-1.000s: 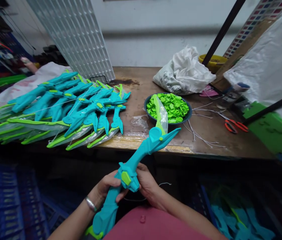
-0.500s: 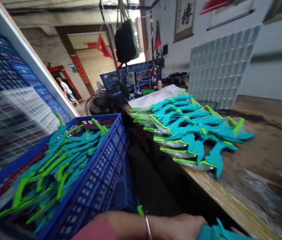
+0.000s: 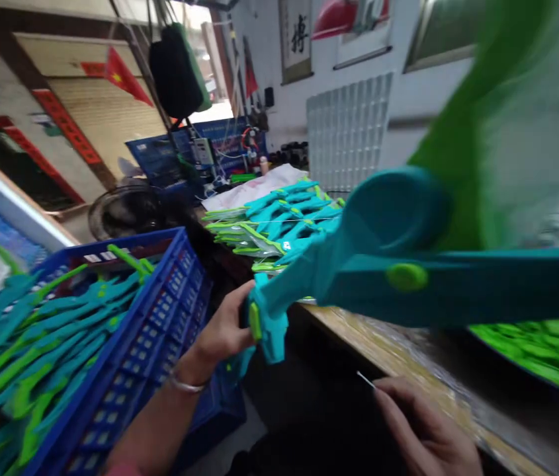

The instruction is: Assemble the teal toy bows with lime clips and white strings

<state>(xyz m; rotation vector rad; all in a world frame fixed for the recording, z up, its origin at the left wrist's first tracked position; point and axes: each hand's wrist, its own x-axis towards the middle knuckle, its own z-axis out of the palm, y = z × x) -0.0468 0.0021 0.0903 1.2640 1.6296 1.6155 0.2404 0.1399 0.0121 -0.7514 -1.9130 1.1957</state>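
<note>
My left hand (image 3: 227, 327) is closed round the near end of a teal and green plastic toy (image 3: 373, 277), which looks like a toy bow or crossbow. Its teal body reaches across to the right edge, and a blurred green arm (image 3: 487, 112) with clear film beside it rises at upper right. Low at right, my right hand (image 3: 428, 423) pinches a thin whitish piece (image 3: 366, 379), too small to name; it stays apart from the toy. More teal and green toys (image 3: 279, 211) lie in rows on the table behind, partly hidden.
At left a blue crate (image 3: 160, 324) holds several of the same toys. Bright green pieces (image 3: 547, 350) lie in a dark-rimmed container at right. The wooden table edge (image 3: 358, 324) runs diagonally. A fan (image 3: 123, 211) stands beyond the crate, and a dark bag (image 3: 174, 73) hangs above.
The toy, low at the bottom edge before, is now raised across the view in my left hand. My right hand with the thin piece has come into sight. The view has swung right.
</note>
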